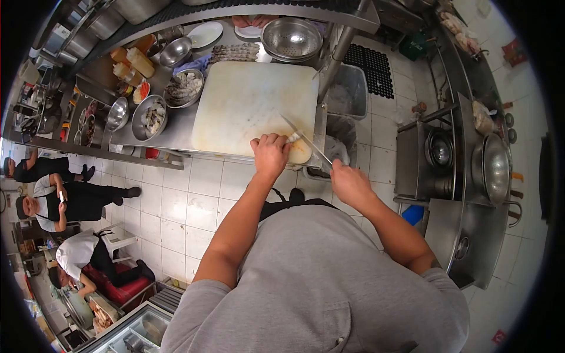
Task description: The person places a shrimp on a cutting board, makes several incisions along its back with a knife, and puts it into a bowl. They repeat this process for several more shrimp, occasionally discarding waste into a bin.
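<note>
My left hand (271, 155) is at the near right part of the white cutting board (247, 100), its fingers bent and pinching a small pale shrimp (293, 137) against the surface. My right hand (351, 183) is wrapped round the handle of a long kitchen knife (309, 143). The blade slants up and left over the board's corner, passing right beside the shrimp; whether it touches cannot be made out. Left of the board stand a steel bowl of grey shrimp (184, 88) and another bowl with paler shrimp pieces (150, 117).
Rows of shrimp (234, 53) lie behind the board, near a colander (291, 38). Another person's hands (250, 22) show across the counter. Squeeze bottles (140, 62) stand at left. A lined bin (347, 91) is off the right edge. Several people (88, 253) are at far left.
</note>
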Available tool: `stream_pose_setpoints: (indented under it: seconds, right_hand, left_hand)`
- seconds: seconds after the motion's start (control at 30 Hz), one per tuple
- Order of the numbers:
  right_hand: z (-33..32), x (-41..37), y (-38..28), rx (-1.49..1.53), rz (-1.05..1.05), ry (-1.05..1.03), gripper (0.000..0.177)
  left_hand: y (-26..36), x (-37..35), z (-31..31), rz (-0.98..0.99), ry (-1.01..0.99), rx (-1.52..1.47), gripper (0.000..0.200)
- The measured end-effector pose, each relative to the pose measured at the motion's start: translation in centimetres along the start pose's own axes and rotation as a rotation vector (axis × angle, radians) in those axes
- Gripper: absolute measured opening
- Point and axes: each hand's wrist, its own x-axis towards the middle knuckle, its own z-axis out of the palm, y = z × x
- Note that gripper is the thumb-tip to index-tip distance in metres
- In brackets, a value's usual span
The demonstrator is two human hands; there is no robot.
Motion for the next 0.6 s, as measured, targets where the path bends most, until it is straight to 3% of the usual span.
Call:
stream_pose_setpoints:
  seconds: [0.1,0.33,0.6]
  right_hand:
    - [0.7,-0.2,0.4,-0.005,0.004,-0.001,0.018]
    - [1.0,0.1,0.5,0.026,-0.014,0.011,0.02]
    - [0.5,0.0,0.3,0.041,-0.029,0.02,0.022]
  left_hand:
    - [-0.4,-0.8,1.1,-0.09,0.067,-0.109,0.021]
    - [-0.5,-1.3,0.8,-0.102,0.076,-0.068,0.023]
    - [-0.4,-1.1,-1.1,-0.136,-0.113,-0.084,0.021]
